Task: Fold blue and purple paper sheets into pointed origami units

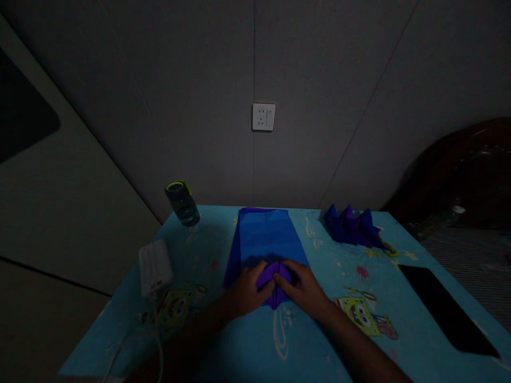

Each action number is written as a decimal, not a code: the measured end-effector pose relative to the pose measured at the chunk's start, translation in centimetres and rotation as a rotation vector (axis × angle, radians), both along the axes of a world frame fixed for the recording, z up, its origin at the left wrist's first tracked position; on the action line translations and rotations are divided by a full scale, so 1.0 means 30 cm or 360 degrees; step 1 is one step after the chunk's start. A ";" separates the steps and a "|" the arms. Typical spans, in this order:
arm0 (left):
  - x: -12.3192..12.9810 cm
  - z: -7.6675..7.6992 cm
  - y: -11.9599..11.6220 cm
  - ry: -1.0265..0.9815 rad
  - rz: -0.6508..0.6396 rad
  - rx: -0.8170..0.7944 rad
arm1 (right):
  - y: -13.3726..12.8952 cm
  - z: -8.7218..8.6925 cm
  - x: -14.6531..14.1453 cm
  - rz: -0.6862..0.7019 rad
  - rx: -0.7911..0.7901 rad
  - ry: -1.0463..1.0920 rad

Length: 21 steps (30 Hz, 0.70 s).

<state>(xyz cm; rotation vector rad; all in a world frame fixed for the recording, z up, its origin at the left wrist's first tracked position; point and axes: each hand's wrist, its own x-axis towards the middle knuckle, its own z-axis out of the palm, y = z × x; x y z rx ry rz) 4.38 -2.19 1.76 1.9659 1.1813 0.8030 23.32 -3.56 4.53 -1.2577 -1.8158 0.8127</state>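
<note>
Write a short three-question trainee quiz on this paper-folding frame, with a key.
1. True or false: both hands press on the purple folded paper.
2. Which thing stands at the table's far left corner? A) bottle B) phone C) socket
3. What lies under the folded piece, toward the wall?

Key
1. True: left hand and right hand both rest on it.
2. A, the bottle.
3. The blue paper stack.
</note>
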 end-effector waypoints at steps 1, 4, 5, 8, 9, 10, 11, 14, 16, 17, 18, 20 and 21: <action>-0.001 -0.001 0.001 -0.0034 0.0012 -0.0003 | -0.001 0.000 -0.002 -0.0027 -0.0001 0.0020; -0.007 0.011 0.010 -0.0179 0.0108 -0.0086 | -0.003 0.003 0.000 -0.0105 -0.0029 0.0108; -0.009 0.018 0.014 -0.0248 0.0150 -0.0128 | -0.003 0.005 0.003 -0.0128 -0.0039 0.0148; -0.009 0.033 0.027 -0.0583 0.0193 -0.0294 | -0.001 0.009 0.015 -0.0218 -0.0061 0.0279; -0.008 0.034 0.033 -0.0742 0.0171 -0.0368 | 0.001 0.009 0.019 -0.0267 -0.0063 0.0324; -0.006 0.031 0.038 -0.0913 0.0144 -0.0448 | 0.003 0.009 0.022 -0.0321 -0.0068 0.0364; -0.005 0.027 0.044 -0.1084 0.0120 -0.0531 | 0.005 0.008 0.024 -0.0378 -0.0072 0.0400; 0.000 0.012 0.063 -0.1473 0.0103 -0.0750 | 0.011 0.003 0.029 -0.0499 -0.0074 0.0487; 0.001 0.009 0.075 -0.1633 0.0137 -0.0853 | 0.013 0.000 0.030 -0.0544 -0.0063 0.0545; 0.001 0.011 0.080 -0.1691 0.0148 -0.0890 | 0.013 0.000 0.031 -0.0565 -0.0053 0.0573; 0.000 0.015 0.084 -0.1737 0.0156 -0.0913 | 0.014 0.002 0.032 -0.0587 -0.0042 0.0596; 0.000 0.026 0.089 -0.1795 0.0159 -0.0917 | 0.014 0.006 0.032 -0.0638 -0.0006 0.0633; -0.001 0.031 0.089 -0.1806 0.0158 -0.0894 | 0.014 0.010 0.032 -0.0660 0.0015 0.0651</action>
